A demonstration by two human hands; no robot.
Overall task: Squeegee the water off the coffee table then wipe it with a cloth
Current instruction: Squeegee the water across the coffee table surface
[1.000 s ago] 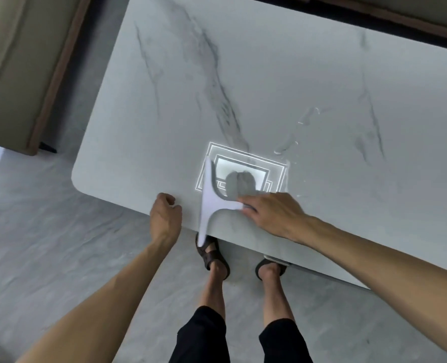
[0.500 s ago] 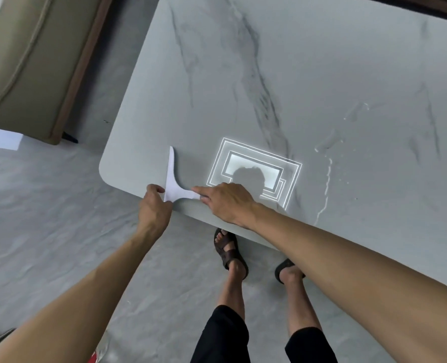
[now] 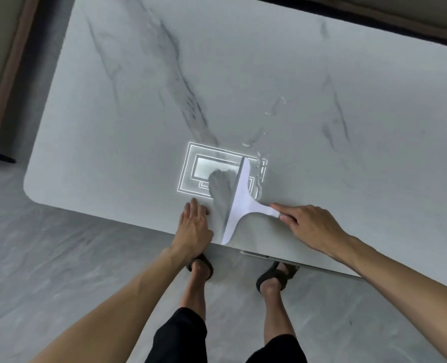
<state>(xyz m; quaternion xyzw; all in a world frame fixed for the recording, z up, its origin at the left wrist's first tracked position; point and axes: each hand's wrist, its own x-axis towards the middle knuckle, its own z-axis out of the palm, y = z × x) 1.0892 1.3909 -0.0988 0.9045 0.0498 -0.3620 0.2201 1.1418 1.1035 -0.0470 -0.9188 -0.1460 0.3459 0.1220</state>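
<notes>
A white T-shaped squeegee (image 3: 239,203) lies with its blade on the grey marble coffee table (image 3: 217,87), near the front edge. My right hand (image 3: 308,224) grips the end of its handle. My left hand (image 3: 194,226) rests flat on the table edge just left of the blade, holding nothing. Water streaks and droplets (image 3: 259,145) lie beyond and right of the blade's far end. No cloth is in view.
A ceiling light's reflection (image 3: 206,171) shows as bright rectangles on the tabletop beside the blade. My sandalled feet (image 3: 277,276) stand on the grey floor below the table edge. A beige sofa with a wooden base (image 3: 5,74) sits to the left.
The squeegee has moved right, from the table's left front corner back to the light reflection. My left hand has let go of the blade and now lies flat on the table.
</notes>
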